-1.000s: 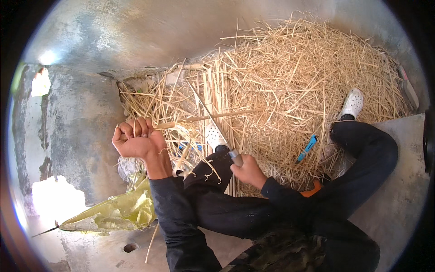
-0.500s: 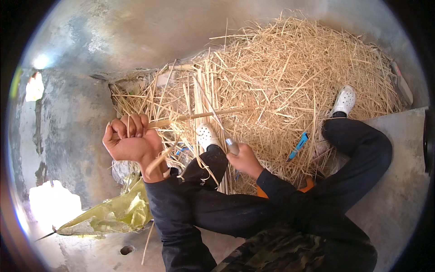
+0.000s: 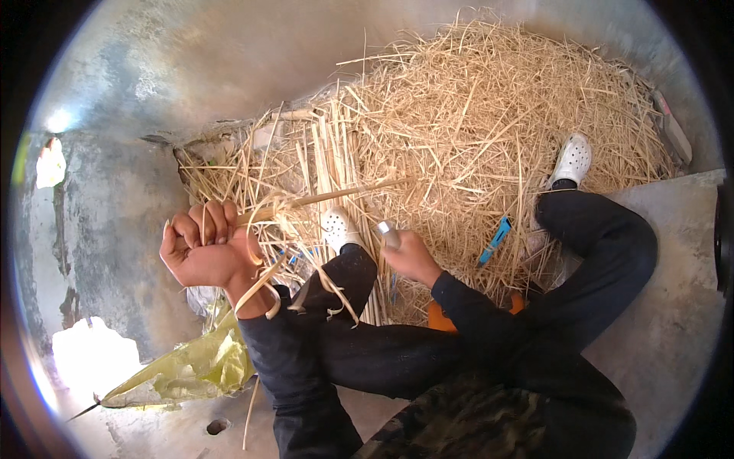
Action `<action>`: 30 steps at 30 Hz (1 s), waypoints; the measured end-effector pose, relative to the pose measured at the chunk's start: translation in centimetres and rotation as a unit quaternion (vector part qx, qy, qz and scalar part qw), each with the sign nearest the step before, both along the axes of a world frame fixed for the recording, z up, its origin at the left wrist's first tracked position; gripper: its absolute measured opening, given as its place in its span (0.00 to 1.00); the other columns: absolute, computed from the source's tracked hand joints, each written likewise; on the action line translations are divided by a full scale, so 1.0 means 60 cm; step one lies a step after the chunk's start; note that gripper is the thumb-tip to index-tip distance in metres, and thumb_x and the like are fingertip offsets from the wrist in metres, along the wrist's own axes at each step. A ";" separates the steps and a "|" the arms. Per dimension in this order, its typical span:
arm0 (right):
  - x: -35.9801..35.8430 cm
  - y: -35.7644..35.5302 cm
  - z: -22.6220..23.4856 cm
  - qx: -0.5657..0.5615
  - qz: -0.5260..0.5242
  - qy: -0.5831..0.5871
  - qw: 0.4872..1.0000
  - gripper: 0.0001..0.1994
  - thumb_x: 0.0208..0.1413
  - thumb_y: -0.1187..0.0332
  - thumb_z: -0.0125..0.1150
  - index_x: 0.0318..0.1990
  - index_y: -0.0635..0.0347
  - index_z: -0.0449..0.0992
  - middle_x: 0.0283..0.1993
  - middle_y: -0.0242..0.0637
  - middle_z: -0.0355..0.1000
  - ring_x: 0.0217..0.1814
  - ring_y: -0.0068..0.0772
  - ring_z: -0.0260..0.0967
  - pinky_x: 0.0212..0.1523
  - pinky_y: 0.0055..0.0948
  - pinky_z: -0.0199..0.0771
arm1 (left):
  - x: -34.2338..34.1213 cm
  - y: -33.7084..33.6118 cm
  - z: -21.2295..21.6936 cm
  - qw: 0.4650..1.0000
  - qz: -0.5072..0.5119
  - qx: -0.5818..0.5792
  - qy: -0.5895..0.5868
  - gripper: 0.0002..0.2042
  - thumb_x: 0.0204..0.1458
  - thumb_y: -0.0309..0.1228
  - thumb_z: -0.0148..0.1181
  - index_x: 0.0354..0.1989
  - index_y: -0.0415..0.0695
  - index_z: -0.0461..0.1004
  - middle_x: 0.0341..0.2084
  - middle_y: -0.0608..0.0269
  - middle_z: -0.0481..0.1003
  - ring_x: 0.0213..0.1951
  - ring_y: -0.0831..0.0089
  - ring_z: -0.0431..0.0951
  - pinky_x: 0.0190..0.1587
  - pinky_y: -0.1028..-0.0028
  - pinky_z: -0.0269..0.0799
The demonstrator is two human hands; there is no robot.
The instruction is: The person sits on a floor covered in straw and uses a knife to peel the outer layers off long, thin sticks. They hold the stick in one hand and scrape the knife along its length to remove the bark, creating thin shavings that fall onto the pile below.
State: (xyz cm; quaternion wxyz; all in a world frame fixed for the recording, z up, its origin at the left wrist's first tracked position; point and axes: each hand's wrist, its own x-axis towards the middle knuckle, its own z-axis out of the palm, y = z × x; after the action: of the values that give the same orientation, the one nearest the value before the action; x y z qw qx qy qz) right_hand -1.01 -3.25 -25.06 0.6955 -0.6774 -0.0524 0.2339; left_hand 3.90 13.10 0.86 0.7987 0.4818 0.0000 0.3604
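My left hand (image 3: pixel 210 249) is closed around a pale bamboo strip (image 3: pixel 348 190), which sticks out to the right over the shavings. Thin curled peelings (image 3: pixel 264 287) hang from the strip by my left wrist. To the right, my right hand (image 3: pixel 415 258) grips a knife (image 3: pixel 388 232) by its handle. The metal collar of the knife shows, but its blade can hardly be made out now. A bundle of long flat strips (image 3: pixel 330 149) lies beyond the strip in my hand.
A large heap of shavings (image 3: pixel 489 115) spreads against the back wall. My white clogs (image 3: pixel 572 159) rest on it. A blue cutter-like tool (image 3: pixel 495 240) lies between my legs, near something orange (image 3: pixel 441 317). Yellow-green sheeting (image 3: pixel 202 363) lies at lower left, beside a floor hole (image 3: pixel 218 426).
The knife's blade, plainly seen pointing up and left across the strip before, is now hard to see. More curled peelings show by my left wrist. The whole view has shifted slightly.
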 end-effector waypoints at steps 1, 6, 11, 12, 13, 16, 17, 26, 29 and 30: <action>0.011 0.002 0.042 0.029 -0.005 -0.009 1.000 0.10 0.44 0.67 0.56 0.27 0.67 0.71 0.18 0.47 0.67 0.20 0.45 0.65 0.25 0.40 0.65 | 0.003 -0.010 0.001 1.000 -0.003 0.001 -0.004 0.18 0.52 0.39 0.40 0.10 0.52 0.50 0.05 0.71 0.48 0.11 0.79 0.45 0.17 0.76 0.41; 0.018 0.003 0.079 0.021 0.046 -0.097 0.994 0.10 0.44 0.69 0.55 0.20 0.64 0.65 0.14 0.37 0.63 0.16 0.32 0.61 0.20 0.34 0.60 | -0.001 -0.022 0.002 0.998 -0.053 0.021 -0.017 0.18 0.52 0.39 0.40 0.10 0.51 0.50 0.06 0.71 0.49 0.11 0.79 0.45 0.17 0.75 0.41; 0.046 -0.061 -0.113 -0.081 -0.020 0.234 0.969 0.10 0.46 0.70 0.54 0.18 0.60 0.63 0.12 0.31 0.58 0.12 0.25 0.62 0.13 0.29 0.59 | 0.006 -0.029 0.003 0.997 -0.079 0.014 -0.018 0.18 0.52 0.39 0.40 0.11 0.51 0.49 0.06 0.71 0.48 0.12 0.79 0.44 0.18 0.75 0.41; 0.052 -0.067 -0.104 -0.075 -0.007 0.215 0.974 0.10 0.46 0.70 0.54 0.18 0.60 0.63 0.12 0.30 0.58 0.12 0.24 0.61 0.13 0.29 0.59 | 0.003 -0.026 0.003 0.996 -0.090 0.021 -0.021 0.18 0.52 0.39 0.40 0.11 0.51 0.49 0.06 0.71 0.49 0.12 0.79 0.44 0.18 0.75 0.41; 0.064 -0.071 -0.052 -0.068 0.013 0.194 0.978 0.10 0.46 0.70 0.54 0.18 0.60 0.63 0.12 0.30 0.58 0.13 0.23 0.61 0.13 0.29 0.60 | 0.002 -0.022 0.002 0.995 -0.094 0.030 -0.025 0.18 0.52 0.39 0.40 0.11 0.51 0.50 0.06 0.71 0.49 0.12 0.79 0.44 0.18 0.75 0.41; 0.033 -0.043 -0.015 0.024 0.025 0.023 0.999 0.10 0.44 0.69 0.55 0.18 0.63 0.63 0.13 0.30 0.59 0.14 0.23 0.59 0.16 0.29 0.58 | 0.012 -0.044 0.010 0.998 -0.052 0.021 -0.002 0.18 0.52 0.39 0.40 0.11 0.52 0.50 0.06 0.72 0.48 0.12 0.80 0.44 0.18 0.76 0.40; 0.031 -0.028 0.035 0.048 0.048 -0.010 0.998 0.10 0.43 0.69 0.55 0.18 0.63 0.63 0.14 0.30 0.60 0.15 0.23 0.57 0.17 0.30 0.57 | 0.013 -0.044 0.014 0.999 -0.028 0.022 0.001 0.18 0.52 0.39 0.40 0.11 0.52 0.50 0.06 0.72 0.48 0.12 0.80 0.44 0.18 0.76 0.40; 0.027 -0.027 -0.086 -0.012 -0.010 0.068 0.998 0.09 0.43 0.69 0.55 0.21 0.68 0.67 0.14 0.38 0.64 0.13 0.33 0.60 0.17 0.34 0.59 | 0.024 -0.058 0.013 1.000 -0.013 0.028 0.004 0.18 0.52 0.39 0.41 0.10 0.52 0.50 0.05 0.72 0.48 0.11 0.80 0.44 0.17 0.76 0.40; 0.039 -0.030 -0.043 0.038 -0.008 0.159 0.986 0.09 0.42 0.70 0.55 0.20 0.67 0.67 0.14 0.36 0.64 0.14 0.33 0.61 0.18 0.34 0.60 | 0.017 -0.045 0.009 0.999 -0.030 0.021 -0.002 0.18 0.52 0.39 0.41 0.10 0.52 0.50 0.05 0.72 0.48 0.11 0.80 0.44 0.18 0.76 0.40; 0.036 -0.025 -0.005 0.074 -0.012 0.178 0.981 0.09 0.42 0.70 0.55 0.20 0.67 0.66 0.14 0.36 0.64 0.15 0.33 0.62 0.19 0.34 0.62 | 0.019 -0.048 0.008 1.000 -0.018 0.016 0.011 0.19 0.52 0.39 0.41 0.10 0.52 0.50 0.05 0.72 0.48 0.11 0.80 0.44 0.18 0.76 0.40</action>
State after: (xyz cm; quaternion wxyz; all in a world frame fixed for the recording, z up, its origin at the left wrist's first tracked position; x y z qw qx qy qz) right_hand 1.17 -4.73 -25.35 0.7450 -0.5717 0.0636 0.3378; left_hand 5.02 10.19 1.33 0.7972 0.4982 -0.0051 0.3409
